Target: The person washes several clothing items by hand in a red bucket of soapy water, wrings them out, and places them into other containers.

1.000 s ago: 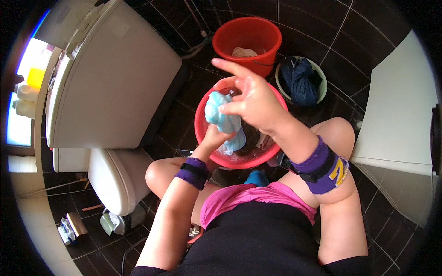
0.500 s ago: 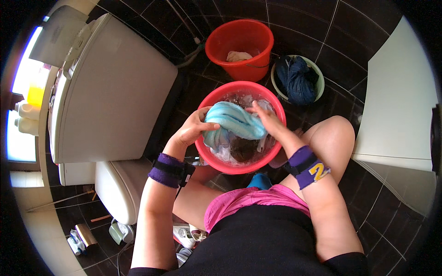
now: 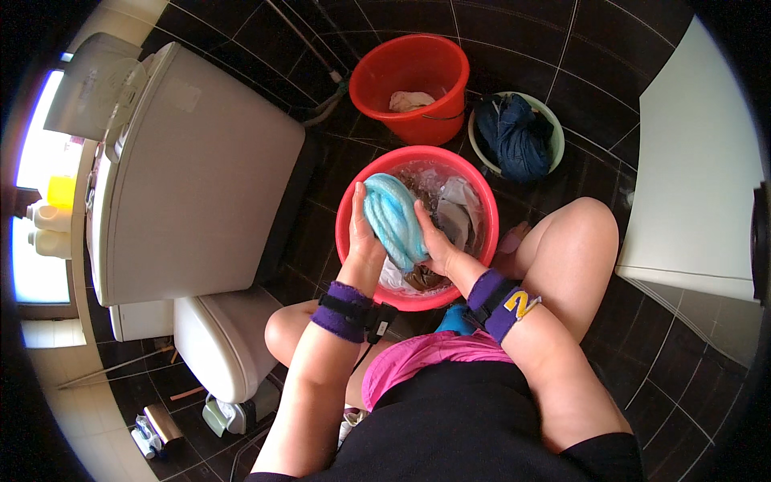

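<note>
A folded light-blue towel (image 3: 393,218) is held over a round red-pink basin (image 3: 416,154). My left hand (image 3: 364,229) presses against its left side, the thumb and palm closed along the fold. On the other side my right hand (image 3: 434,241) grips the lower right of the towel. Beneath the towel, the basin holds water with wet pale laundry (image 3: 459,210) and some brownish cloth (image 3: 423,277). The undersides of both palms and part of the fingers are hidden by the towel.
Behind the basin stands a red bucket (image 3: 361,80) with a whitish cloth (image 3: 410,101) inside. Dark-blue clothing (image 3: 518,140) fills a pale green basin (image 3: 558,153) beside it. A white toilet (image 3: 210,341) is at left, a white cabinet-like panel (image 3: 695,185) at right.
Both hands have drawn closer together, bunching the towel that was stretched sideways into a more compact, upright fold. The right hand has moved left and down, and more of the laundry shows.
</note>
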A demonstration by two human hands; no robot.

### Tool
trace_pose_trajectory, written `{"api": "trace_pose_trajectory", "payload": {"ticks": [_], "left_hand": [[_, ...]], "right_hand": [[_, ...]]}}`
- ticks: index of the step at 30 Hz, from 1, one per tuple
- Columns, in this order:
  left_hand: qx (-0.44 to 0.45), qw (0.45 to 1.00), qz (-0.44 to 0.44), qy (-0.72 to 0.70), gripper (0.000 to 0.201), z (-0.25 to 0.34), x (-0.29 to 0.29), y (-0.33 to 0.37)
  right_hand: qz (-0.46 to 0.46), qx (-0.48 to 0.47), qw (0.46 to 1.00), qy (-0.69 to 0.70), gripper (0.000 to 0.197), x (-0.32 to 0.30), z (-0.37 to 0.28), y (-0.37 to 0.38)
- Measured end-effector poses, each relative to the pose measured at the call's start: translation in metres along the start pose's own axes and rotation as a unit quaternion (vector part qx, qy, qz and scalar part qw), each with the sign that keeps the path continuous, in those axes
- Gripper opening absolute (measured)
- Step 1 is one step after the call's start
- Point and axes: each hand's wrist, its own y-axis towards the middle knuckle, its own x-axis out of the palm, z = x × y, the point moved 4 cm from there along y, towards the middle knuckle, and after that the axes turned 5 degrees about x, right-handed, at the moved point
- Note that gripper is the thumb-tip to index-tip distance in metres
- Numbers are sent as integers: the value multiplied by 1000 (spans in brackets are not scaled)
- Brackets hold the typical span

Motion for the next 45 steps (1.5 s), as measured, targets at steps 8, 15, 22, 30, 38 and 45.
{"api": "trace_pose_trajectory", "payload": {"ticks": [8, 15, 22, 30, 38, 45], "left_hand": [[22, 999, 42, 13, 68, -24, -54, 39], [-14, 980, 114, 162, 64, -22, -86, 46], [-219, 963, -76, 137, 71, -9, -67, 35], [-49, 993, -108, 28, 82, -3, -34, -7], [-8, 985, -160, 69, 63, 9, -54, 24], [-95, 972, -84, 196, 28, 13, -43, 33]], "right_hand": [[-12, 13, 999, -48, 69, 6, 17, -3], [-14, 62, 995, -82, 40, 8, 17, -4], [-25, 188, 981, -41, 20, 7, 6, -6], [-255, 309, 843, 359, 30, 68, -21, -45], [-269, 316, 812, 411, 37, 51, 10, -39], [-134, 265, 952, 73, 30, 16, 27, -11]]}}
